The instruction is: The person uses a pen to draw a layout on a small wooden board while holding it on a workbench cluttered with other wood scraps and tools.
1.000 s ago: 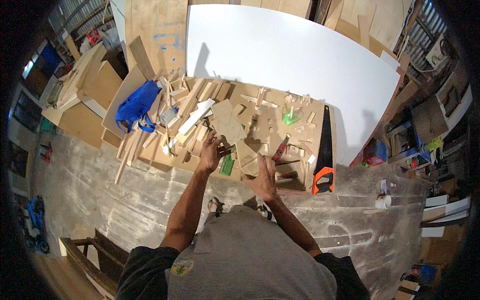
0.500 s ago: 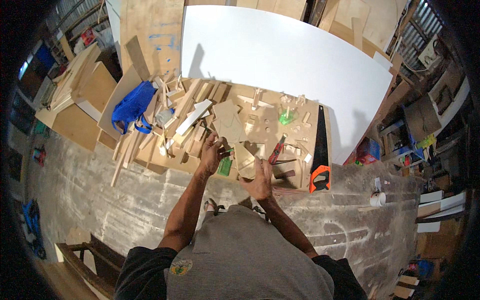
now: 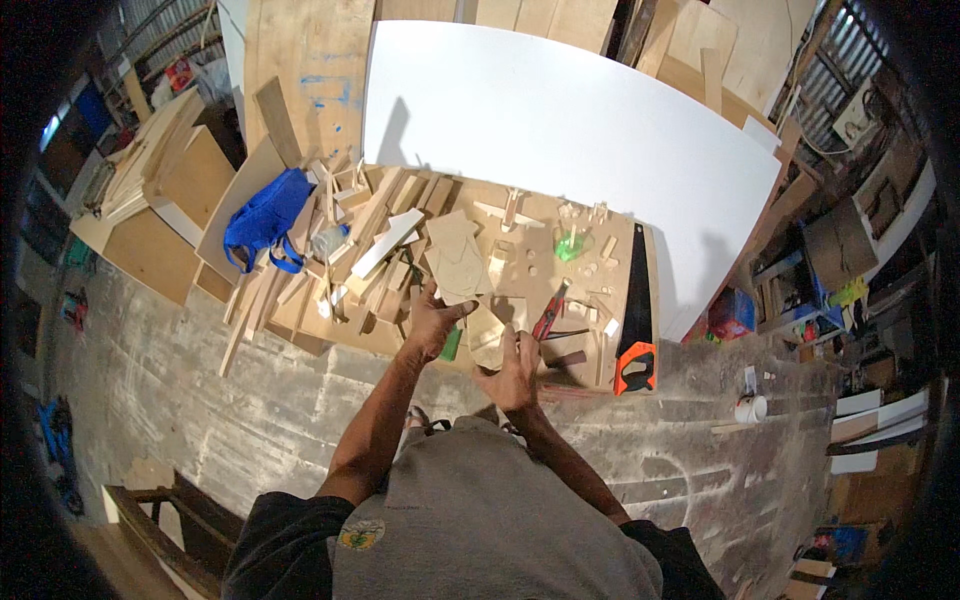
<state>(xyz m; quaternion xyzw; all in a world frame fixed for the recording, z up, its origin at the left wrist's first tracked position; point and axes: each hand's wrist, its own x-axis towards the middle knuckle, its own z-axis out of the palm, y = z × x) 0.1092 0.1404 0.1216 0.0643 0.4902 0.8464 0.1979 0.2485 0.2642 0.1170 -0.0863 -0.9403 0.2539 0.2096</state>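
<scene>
Plywood scraps are heaped on the table (image 3: 600, 375) in the head view. The left hand (image 3: 432, 322) is spread, fingers touching a flat plywood piece (image 3: 455, 262) just ahead of it. The right hand (image 3: 513, 368) is curled at the near edge of a smaller offcut (image 3: 487, 332); whether it is pinched cannot be told. A saw (image 3: 636, 310) lies right of that hand, teeth exposed: a sideways reach could be cut. Loose sticks (image 3: 375, 245) beyond the left hand could be knocked off.
</scene>
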